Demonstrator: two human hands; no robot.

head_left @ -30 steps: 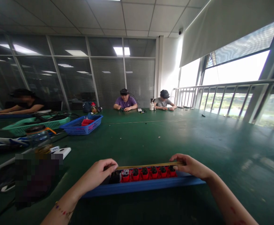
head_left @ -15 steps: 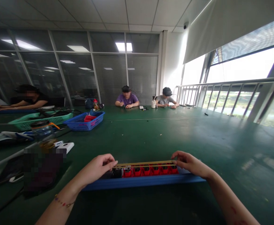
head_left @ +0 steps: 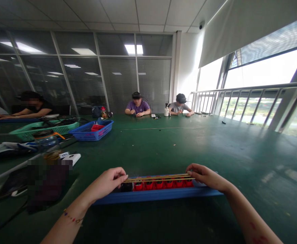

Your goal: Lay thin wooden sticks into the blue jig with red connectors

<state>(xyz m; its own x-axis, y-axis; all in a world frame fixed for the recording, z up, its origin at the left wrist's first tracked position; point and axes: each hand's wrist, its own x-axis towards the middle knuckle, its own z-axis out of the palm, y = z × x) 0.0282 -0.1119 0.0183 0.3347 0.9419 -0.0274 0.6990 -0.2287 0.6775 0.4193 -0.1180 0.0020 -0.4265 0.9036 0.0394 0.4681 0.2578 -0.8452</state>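
Note:
Thin yellowish sticks [head_left: 158, 178] lie lengthwise above a long blue tray [head_left: 161, 195]. My left hand [head_left: 115, 178] pinches their left ends between thumb and fingers. At the right ends, my right hand [head_left: 197, 173] holds them in the same way, its wrist over the tray's right part. Under the sticks, several small red bins [head_left: 158, 184] stand in a row inside the tray, with a black piece [head_left: 127, 187] at the row's left end. The contents of the bins are too small to make out.
At the left are a blue basket [head_left: 92, 134] with a red bin, a green basket [head_left: 27, 135] of cables, a jar [head_left: 46, 144], a white device [head_left: 74, 158] and dark items. Several people sit across and to the left.
The sticks have shifted slightly between my hands, their right ends now showing a little more spread. Both hands remain in nearly the same place.

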